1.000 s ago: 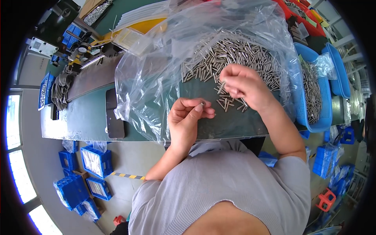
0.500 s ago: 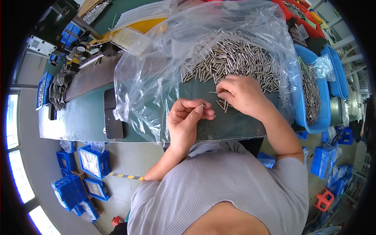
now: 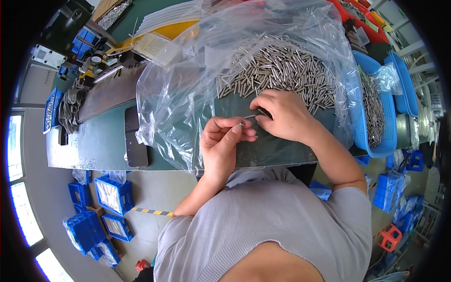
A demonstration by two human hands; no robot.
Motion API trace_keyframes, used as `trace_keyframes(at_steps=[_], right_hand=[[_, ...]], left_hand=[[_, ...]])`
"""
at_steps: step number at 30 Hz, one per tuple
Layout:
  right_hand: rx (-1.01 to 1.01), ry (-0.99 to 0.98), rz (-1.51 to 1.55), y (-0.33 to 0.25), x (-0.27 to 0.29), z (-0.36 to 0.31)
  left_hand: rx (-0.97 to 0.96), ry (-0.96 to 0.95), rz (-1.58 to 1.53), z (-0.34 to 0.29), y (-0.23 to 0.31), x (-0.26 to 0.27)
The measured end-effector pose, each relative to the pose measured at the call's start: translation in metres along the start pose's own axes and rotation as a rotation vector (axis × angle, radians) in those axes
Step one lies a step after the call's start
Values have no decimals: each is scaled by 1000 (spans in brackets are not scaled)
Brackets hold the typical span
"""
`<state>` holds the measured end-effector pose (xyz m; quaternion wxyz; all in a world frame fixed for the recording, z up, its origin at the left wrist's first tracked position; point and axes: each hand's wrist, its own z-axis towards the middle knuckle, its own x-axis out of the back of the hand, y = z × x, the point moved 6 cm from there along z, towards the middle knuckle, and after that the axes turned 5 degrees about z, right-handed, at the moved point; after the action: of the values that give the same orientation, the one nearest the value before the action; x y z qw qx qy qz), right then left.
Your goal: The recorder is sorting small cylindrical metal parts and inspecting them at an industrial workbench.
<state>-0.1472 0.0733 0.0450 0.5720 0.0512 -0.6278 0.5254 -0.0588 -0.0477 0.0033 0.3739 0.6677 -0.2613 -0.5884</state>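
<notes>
My left hand (image 3: 223, 141) is closed in a pinch, with a small shiny metal piece (image 3: 241, 123) between thumb and forefinger. Just to its right, my right hand (image 3: 282, 115) grips a thin metal pin (image 3: 250, 116) by one end. The pin's free end points left at the piece in my left fingers; whether they touch, I cannot tell. Beyond both hands a heap of metal pins (image 3: 282, 68) lies on a clear plastic bag (image 3: 174, 103) spread over the green table (image 3: 98, 141). My right fingers hide part of the tabletop beneath them.
A blue basket (image 3: 389, 127) full of similar pins stands at the right, with another blue basket (image 3: 408, 94) beyond it. A dark phone (image 3: 136, 141) lies left of the bag. Red trays (image 3: 371, 30) sit at the far right; blue crates (image 3: 112, 197) stand on the floor.
My right hand has shifted left, bringing the pin close to my left fingertips. Several loose pins seen under it before no longer show. My left hand has barely moved.
</notes>
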Motion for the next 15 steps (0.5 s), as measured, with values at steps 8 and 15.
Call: trace_keyframes(at_steps=[8,15], right_hand=[[91,13,-72,-5,-5,-1],[-113,22,635,2,19,0]], left_hand=[[0,-2,8,0,1,-2],[11,3,61,0,0,-3]])
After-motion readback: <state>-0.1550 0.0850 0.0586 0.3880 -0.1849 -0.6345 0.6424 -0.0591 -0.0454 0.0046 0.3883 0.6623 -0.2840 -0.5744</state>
